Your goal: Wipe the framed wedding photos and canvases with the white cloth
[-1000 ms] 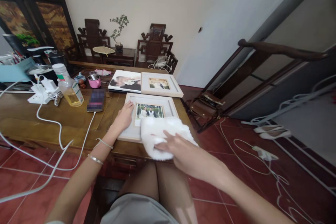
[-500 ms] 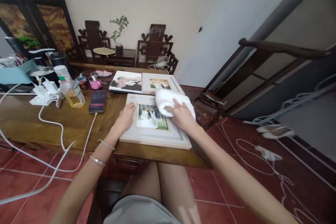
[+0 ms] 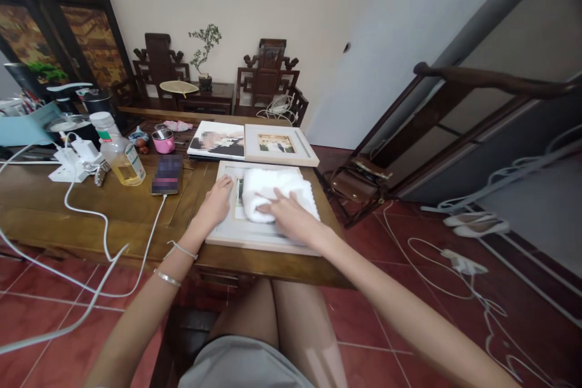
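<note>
A white-bordered picture frame (image 3: 222, 233) lies flat at the front of the wooden table. Holding its left edge is my left hand (image 3: 216, 201), the fingertips resting on the border. A folded white cloth (image 3: 264, 185) is pressed on the frame by my right hand (image 3: 291, 213), whose fingers are closed on it. Most of the photo inside is hidden under this cloth; only a strip at its left shows. Behind lie a second white frame (image 3: 305, 144) with a photo and a white-edged photo album (image 3: 200, 133).
Left on the table (image 3: 182, 233) are a phone (image 3: 167, 174) with its charging cable, a bottle of yellow liquid (image 3: 122, 154), a pink cup (image 3: 163, 140) and a white power strip (image 3: 68, 173). A dark wooden chair (image 3: 409, 112) stands right; cables cross the red tiled floor.
My right hand and the white cloth have moved left and a little toward me, from the frame's upper right corner onto the photo. My left hand stays on the left edge.
</note>
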`<control>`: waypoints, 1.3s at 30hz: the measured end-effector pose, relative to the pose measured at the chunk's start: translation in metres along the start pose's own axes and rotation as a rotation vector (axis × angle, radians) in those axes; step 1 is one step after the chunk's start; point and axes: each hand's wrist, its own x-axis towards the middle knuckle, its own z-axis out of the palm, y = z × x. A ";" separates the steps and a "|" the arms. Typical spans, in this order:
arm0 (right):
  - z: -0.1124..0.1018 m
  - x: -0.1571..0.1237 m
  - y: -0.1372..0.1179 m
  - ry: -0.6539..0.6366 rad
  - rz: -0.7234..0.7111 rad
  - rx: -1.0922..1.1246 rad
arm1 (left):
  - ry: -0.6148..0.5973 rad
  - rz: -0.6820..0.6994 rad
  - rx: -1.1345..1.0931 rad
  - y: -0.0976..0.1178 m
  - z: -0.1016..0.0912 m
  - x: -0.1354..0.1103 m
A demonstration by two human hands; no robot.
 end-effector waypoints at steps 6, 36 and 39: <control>-0.031 -0.083 -0.039 -0.182 -0.174 0.237 | 0.022 0.002 -0.027 0.001 0.000 0.000; -0.015 -0.006 -0.068 -0.162 -0.094 -0.071 | 0.257 -0.004 -0.153 0.012 -0.015 0.002; -0.021 -0.028 -0.060 -0.139 -0.060 -0.061 | 0.200 0.031 -0.083 0.006 -0.011 0.002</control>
